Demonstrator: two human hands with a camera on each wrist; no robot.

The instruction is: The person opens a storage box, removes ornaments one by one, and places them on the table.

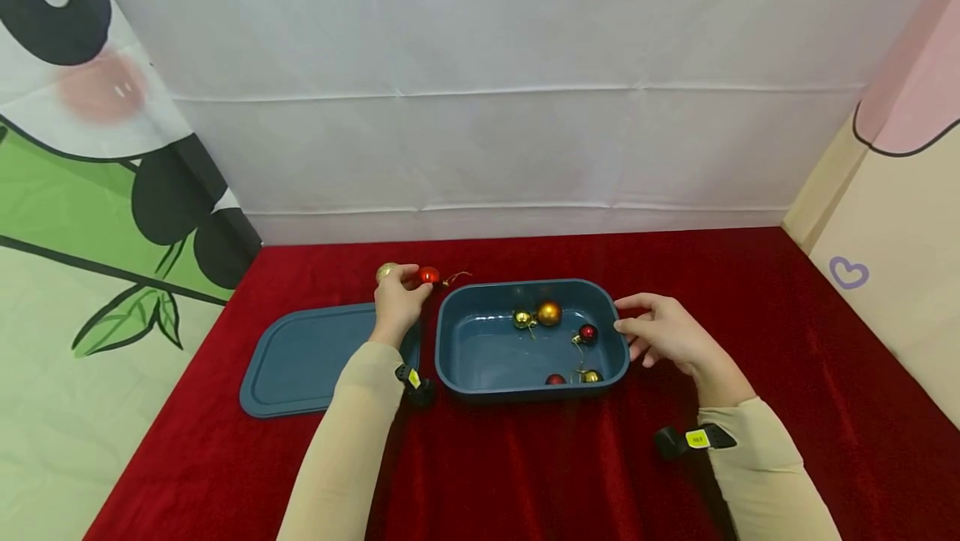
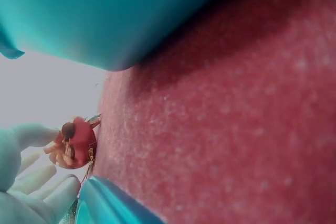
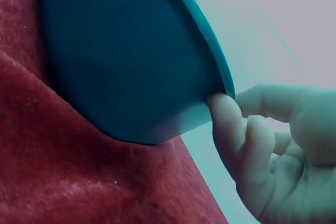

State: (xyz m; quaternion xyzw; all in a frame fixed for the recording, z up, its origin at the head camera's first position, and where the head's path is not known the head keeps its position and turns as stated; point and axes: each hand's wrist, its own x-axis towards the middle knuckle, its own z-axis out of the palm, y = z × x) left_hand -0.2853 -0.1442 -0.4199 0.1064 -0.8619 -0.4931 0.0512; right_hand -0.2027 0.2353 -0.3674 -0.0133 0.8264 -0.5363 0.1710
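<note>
A blue-grey rectangular box holds several small Christmas baubles, among them an orange-gold bauble and a dark red bauble. My right hand pinches the box's right wall, with the thumb over the rim and fingers against the outside. Beyond the lid's far right corner, my left hand reaches with thumb and fingers spread around a shiny red bauble. In the left wrist view, the thumb tip is right at this red bauble. A pale gold bauble sits just behind the left fingers.
The matching flat lid lies left of the box, partly under the left forearm. A gold string trails right from the red bauble. Dark red cloth covers the table, and a white curtain hangs behind it.
</note>
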